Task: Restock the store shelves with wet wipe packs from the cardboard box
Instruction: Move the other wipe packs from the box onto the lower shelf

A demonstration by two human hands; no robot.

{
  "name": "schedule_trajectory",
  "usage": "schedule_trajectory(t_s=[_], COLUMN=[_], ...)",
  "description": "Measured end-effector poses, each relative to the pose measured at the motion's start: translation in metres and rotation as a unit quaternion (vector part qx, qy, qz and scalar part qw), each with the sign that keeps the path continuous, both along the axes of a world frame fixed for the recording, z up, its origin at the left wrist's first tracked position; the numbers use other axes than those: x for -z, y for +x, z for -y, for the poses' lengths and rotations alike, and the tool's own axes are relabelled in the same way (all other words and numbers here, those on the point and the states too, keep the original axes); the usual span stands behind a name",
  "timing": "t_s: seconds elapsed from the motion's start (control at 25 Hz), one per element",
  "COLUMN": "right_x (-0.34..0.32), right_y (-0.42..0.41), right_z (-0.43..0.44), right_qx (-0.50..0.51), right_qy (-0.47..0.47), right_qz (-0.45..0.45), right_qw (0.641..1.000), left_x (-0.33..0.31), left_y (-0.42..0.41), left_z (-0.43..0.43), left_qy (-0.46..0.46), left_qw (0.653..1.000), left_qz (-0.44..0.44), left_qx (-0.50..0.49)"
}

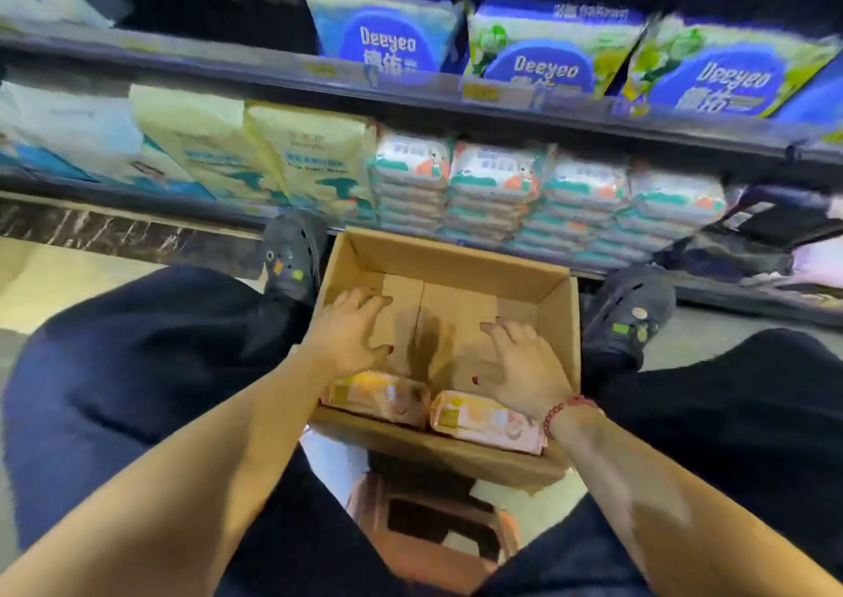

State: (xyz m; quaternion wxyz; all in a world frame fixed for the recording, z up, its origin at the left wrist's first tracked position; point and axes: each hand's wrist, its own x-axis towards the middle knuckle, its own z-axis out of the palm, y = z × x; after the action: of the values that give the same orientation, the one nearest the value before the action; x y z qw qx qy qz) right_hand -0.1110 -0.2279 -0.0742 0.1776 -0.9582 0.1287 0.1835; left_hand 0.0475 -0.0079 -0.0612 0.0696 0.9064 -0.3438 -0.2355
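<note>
Stocked shelves [273, 72] behind — left hand [351, 336], right hand [524, 364] spread inside cardboard box [456, 254].

"Deeyeo" is printed on three blue packs [543, 65] on the upper shelf [228, 60].

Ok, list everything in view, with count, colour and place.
Brown cardboard box: one, open, between the feet.
Pink-orange wet wipe packs: two, side by side at the box's near end.
White-and-teal wipe pack stacks: four, lower shelf, behind the box.
Cream tall packs: two, lower shelf, left.
Blue Deeyeo packs: three, upper shelf.
Orange plastic stool: one, under the person.
Black clogs: two, flanking the box.
Red bead bracelet: one, right wrist.
Left hand: open, in the box.
Right hand: open, in the box.
</note>
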Motion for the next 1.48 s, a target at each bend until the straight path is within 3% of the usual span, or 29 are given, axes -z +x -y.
schedule_trajectory(t_s=[0.16,0.4,1.04,1.16,1.2,1.24,1.28,1.32,1.4,1.44,1.48], right_x=[0.054,0.104,0.135,0.200,0.193,0.250,0.301,0.314,0.240,0.172,0.163], right_y=[-0.017,-0.020,0.000,-0.021,-0.013,-0.033,-0.041,-0.040,-0.012,0.015,0.020], right_z=[0.001,-0.008,0.018,0.047,0.047,0.076,0.101,0.118,0.100,0.080,0.079], right_qx=[-0.002,-0.011,0.035,0.034,0.073,0.100,0.053,0.081,0.132,0.109,0.091], right_qy=[0.023,0.069,0.247,0.260,0.257,0.269,0.287,0.337,0.385,0.413,0.442], right_qz=[-0.120,-0.245,-0.339,-0.400,-0.393,-0.422,-0.408,-0.434,-0.475,-0.461,-0.449], right_qw=[0.993,0.967,0.907,0.878,0.880,0.860,0.865,0.832,0.780,0.778,0.771], left_x=[0.051,0.088,0.090,0.091,0.092,0.091,0.089,0.085,0.077,0.073,0.069], left_y=[-0.018,-0.027,-0.019,-0.018,-0.017,-0.016,-0.015,-0.014,-0.011,-0.010,-0.010], left_z=[-0.007,-0.007,-0.020,-0.024,-0.024,-0.023,-0.020,-0.017,-0.010,-0.007,-0.005], left_qy=[0.061,0.072,-0.003,-0.024,-0.036,-0.048,-0.060,-0.072,-0.096,-0.104,-0.110], left_qw=[0.997,0.994,0.981,0.975,0.971,0.964,0.954,0.941,0.913,0.902,0.891], left_qz=[-0.045,-0.087,-0.162,-0.186,-0.202,-0.228,-0.263,-0.304,-0.377,-0.404,-0.427], left_qx=[0.003,-0.012,-0.106,-0.120,-0.124,-0.127,-0.129,-0.127,-0.120,-0.114,-0.108])
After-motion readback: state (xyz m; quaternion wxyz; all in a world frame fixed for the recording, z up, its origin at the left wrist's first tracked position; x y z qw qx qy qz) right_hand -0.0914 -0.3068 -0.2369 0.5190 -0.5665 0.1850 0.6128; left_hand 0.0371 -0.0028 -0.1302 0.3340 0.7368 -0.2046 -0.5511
